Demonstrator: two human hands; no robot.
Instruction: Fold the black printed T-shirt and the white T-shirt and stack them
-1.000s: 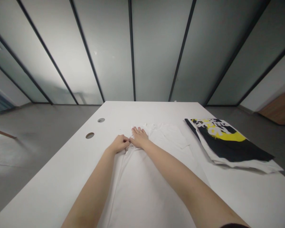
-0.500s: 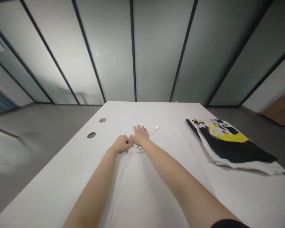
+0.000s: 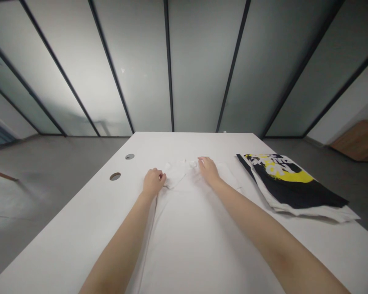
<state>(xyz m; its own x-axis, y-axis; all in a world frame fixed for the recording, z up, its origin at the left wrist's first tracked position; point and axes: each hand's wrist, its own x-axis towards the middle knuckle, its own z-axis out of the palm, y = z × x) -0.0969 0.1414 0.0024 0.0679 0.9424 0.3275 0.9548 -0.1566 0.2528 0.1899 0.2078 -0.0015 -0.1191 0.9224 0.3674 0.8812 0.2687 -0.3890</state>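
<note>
On counter (image 3: 79,228): left hand (image 3: 153,181) pinched shut on white shirt (image 3: 190,228) shoulder, right hand (image 3: 207,169) flat, open by collar (image 3: 188,164); best drawn apart evenly, cloth taut.

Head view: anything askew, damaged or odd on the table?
Nothing spilled or damaged. The white shirt lies flat on the table; only a small bunched flap sits near its collar, between the left hand, which pinches it, and the right hand, laid flat. The printed shirt lies folded by the right edge.
</note>
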